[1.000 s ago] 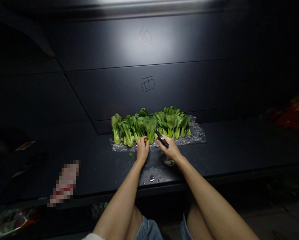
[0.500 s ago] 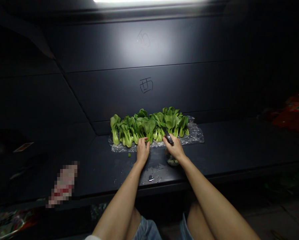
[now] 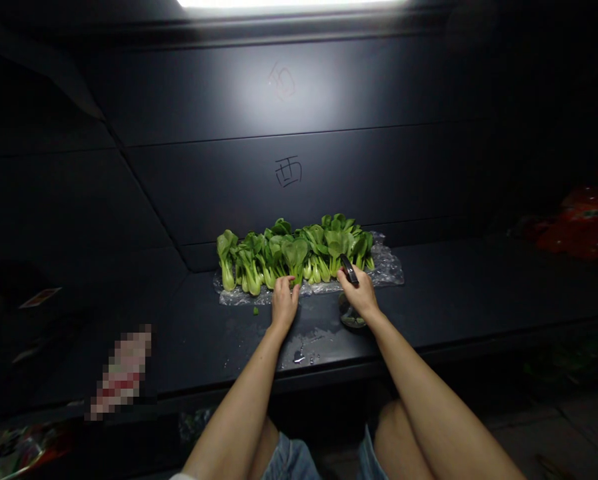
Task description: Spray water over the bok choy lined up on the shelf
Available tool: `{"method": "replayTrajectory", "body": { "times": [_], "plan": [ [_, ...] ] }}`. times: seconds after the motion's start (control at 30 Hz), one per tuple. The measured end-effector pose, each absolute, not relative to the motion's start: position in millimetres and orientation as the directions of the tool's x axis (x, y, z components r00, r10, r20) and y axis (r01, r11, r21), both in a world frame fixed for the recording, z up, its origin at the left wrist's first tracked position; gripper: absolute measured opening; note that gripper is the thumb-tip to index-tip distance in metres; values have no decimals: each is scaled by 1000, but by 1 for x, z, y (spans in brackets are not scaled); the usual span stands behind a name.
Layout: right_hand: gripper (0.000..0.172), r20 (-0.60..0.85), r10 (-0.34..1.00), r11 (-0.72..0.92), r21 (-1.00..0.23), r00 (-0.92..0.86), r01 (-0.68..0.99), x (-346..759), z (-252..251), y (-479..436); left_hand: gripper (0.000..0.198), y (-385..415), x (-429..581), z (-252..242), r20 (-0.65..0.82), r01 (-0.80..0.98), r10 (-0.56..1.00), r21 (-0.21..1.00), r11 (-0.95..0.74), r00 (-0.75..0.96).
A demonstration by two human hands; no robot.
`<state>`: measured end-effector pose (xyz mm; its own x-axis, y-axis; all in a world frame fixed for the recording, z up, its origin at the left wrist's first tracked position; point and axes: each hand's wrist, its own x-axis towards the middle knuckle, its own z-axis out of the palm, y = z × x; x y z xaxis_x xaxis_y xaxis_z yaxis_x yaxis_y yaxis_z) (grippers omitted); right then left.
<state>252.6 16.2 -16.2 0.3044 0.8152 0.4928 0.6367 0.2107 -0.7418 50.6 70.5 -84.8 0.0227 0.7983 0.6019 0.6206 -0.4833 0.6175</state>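
Note:
A row of green bok choy [image 3: 293, 257] stands upright on crinkled clear plastic wrap [image 3: 386, 270] on a dark shelf [image 3: 459, 287]. My left hand [image 3: 283, 301] rests at the base of a middle plant, fingers curled against its stalk. Closed around a small dark tool [image 3: 349, 269], my right hand [image 3: 361, 297] sits at the front edge of the row toward its right side. Under that wrist a small round container [image 3: 351, 319] is partly hidden.
Water drops [image 3: 301, 353] lie on the shelf in front of my hands, and a small green leaf scrap [image 3: 255, 310] lies to the left. Red packaging [image 3: 586, 223] sits far right. A blurred package [image 3: 121, 373] stands at lower left. Dark panels with chalk marks rise behind.
My right hand has slid to the right along the front of the row with the dark tool. My left hand has stayed at the middle plant.

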Motion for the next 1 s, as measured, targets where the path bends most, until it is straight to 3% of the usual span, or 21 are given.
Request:
{"method": "replayTrajectory", "body": {
  "times": [0.5,1.0],
  "plan": [
    [36,497,778,180,-763,385,621,273,-16,17,20,68,51,-84,624,652,779,567,-503,58],
    [35,523,797,296,-774,301,560,245,-5,26,21,66,45,-83,629,641,777,582,-501,37]
  ]
}}
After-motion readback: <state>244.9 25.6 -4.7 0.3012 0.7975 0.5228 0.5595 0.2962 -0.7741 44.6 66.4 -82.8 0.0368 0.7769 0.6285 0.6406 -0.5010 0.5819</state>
